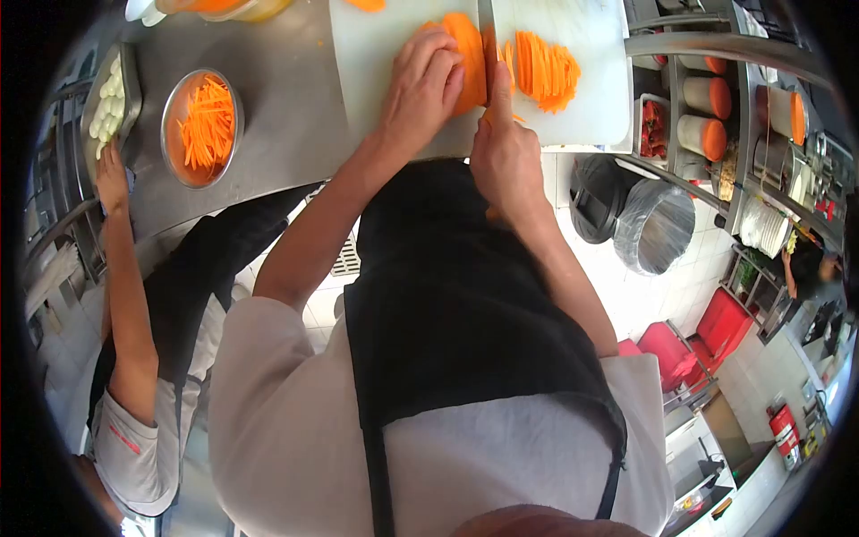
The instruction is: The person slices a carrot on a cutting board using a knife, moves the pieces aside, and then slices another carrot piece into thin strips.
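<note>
On a white cutting board [586,116], my left hand [420,85] presses down on a stack of orange carrot slices [469,63], fingers curled together. My right hand [507,161] grips a knife [489,54], index finger stretched along its spine. The blade stands upright at the right edge of the stack. Thin carrot strips [548,72] lie in a row to the right of the blade. The knife's handle is hidden inside my right hand.
A bowl of carrot strips [208,132] stands on the metal counter [286,107]. At the left, a co-worker's hand [112,179] touches a tray of white pieces [107,103]. Shelves with orange-lidded containers [702,136] are at the right, above a lined bin [655,225].
</note>
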`<state>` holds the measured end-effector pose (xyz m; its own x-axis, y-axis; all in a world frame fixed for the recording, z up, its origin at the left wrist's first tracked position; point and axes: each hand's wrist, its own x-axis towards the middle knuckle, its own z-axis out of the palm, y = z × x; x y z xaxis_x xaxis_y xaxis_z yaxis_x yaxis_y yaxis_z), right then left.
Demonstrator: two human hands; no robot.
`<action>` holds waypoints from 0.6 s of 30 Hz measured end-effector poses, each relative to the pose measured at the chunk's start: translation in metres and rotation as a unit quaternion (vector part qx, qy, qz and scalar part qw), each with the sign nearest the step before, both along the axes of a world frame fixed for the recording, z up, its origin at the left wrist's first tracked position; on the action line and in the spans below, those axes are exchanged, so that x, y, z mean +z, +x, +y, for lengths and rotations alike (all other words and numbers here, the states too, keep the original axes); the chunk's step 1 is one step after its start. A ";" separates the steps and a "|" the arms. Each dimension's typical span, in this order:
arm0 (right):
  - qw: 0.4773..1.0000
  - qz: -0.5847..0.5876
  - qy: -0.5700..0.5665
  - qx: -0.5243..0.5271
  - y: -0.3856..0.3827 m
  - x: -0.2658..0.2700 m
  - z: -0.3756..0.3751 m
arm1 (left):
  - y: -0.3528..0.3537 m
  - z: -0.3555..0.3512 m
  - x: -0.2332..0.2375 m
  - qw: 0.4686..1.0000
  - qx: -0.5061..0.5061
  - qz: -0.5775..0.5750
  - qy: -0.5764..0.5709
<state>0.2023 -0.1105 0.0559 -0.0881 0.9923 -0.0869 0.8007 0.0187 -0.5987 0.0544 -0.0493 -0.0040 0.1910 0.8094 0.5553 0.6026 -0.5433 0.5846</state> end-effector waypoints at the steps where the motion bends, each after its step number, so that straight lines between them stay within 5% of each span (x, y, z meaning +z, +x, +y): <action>1: 1.000 -0.001 0.010 0.004 0.002 0.001 0.002 | -0.001 0.000 0.000 1.000 -0.002 0.000 0.009; 4: 0.998 0.050 0.001 0.041 0.016 0.040 0.009 | 0.000 0.008 0.000 1.000 -0.007 0.000 0.030; 9: 0.999 0.022 0.023 -0.011 -0.007 0.001 -0.007 | 0.002 0.001 0.000 1.000 -0.002 0.002 0.013; 14: 0.999 0.041 0.007 0.034 0.008 0.043 0.008 | 0.002 0.007 -0.002 1.000 -0.002 -0.004 0.025; 18: 1.000 0.020 0.009 -0.011 -0.010 0.006 -0.002 | 0.002 0.000 -0.001 1.000 -0.004 0.009 0.011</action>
<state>0.1919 -0.1126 0.0622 -0.0695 0.9955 -0.0650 0.7768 0.0131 -0.6297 0.0562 -0.0491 -0.0050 0.2068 0.7956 0.5694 0.6082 -0.5604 0.5622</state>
